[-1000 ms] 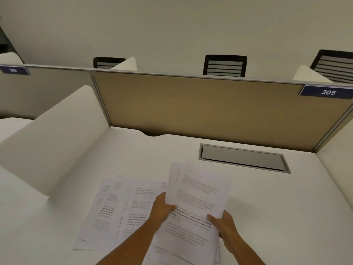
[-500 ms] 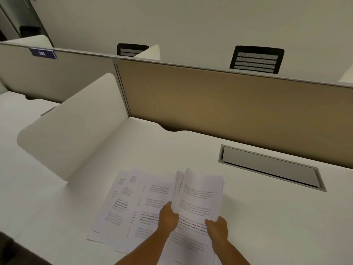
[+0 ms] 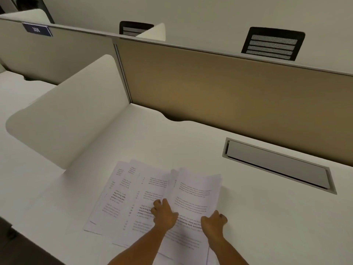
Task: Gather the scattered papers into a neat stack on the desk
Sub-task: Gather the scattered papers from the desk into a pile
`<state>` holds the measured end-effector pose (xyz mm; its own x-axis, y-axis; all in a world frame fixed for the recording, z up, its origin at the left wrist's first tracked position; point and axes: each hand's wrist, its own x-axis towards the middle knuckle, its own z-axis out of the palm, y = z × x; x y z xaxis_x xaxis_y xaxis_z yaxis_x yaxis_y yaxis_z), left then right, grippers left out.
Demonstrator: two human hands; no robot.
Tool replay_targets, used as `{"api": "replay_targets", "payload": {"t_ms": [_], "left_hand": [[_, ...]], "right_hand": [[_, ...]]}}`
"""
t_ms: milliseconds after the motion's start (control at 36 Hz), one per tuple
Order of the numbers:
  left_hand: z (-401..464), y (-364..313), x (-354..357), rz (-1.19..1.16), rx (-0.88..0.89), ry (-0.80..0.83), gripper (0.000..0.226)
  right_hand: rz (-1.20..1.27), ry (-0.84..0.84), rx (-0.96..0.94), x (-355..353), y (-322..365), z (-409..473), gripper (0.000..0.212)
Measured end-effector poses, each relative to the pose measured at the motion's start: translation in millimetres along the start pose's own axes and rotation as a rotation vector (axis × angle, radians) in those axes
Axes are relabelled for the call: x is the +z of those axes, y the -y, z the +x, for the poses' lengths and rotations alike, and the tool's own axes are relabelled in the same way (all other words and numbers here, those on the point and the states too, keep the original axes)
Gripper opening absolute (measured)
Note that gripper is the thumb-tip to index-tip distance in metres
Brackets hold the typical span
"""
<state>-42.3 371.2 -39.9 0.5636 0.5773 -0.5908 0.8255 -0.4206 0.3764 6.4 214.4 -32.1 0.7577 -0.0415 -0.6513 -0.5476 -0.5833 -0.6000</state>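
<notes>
Loose sheets [image 3: 122, 196] lie fanned on the desk [image 3: 248, 217], left of the gathered bundle [image 3: 194, 194]. The left hand [image 3: 165, 213], formerly gripping the bundle's left edge, now curls on the sheets beside it, apparently to draw them in; its fingertips are indistinct. The right hand [image 3: 214, 222] still pinches the bundle's right edge. The bundle's lower end is cut off.

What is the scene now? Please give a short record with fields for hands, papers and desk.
left hand: holds the left edge of the gathered bundle
right hand: holds the bundle's right edge
gathered bundle: lifted at the near end, sheets uneven
loose papers: lying fanned on the desk, left of the bundle
desk: white, with a grey cable hatch at the back right
</notes>
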Motion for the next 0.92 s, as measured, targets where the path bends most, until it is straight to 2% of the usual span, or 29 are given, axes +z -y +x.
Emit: {"api": "replay_targets", "payload": {"t_ms": [167,306,472,611,750,917], "left_hand": [[-3,3,-3,-0.046,0.033,0.007,0.066],[-4,5,-10,-0.217,0.074,0.058,0.056],[-17,9,-14,-0.326,0.138,0.005,0.034],[-25,19,-20,-0.476,0.137,-0.016,0.056],[-30,34,-29,-0.405,0.218,-0.085,0.030],[-33,56,-51,-0.494,0.230,-0.142,0.042]], "right_hand": [[0.069,0.032,-0.006,-4,1,-1,0.051],[0.253,0.106,0.037,-6,4,-3,0.061],[0.435,0.107,0.052,-4,-2,-7,0.044],[0.506,0.143,0.035,-5,-4,-16,0.032],[0.526,0.140,-0.021,-1,-2,-28,0.034],[0.486,0.152,-0.064,17,6,-43,0.037]]}}
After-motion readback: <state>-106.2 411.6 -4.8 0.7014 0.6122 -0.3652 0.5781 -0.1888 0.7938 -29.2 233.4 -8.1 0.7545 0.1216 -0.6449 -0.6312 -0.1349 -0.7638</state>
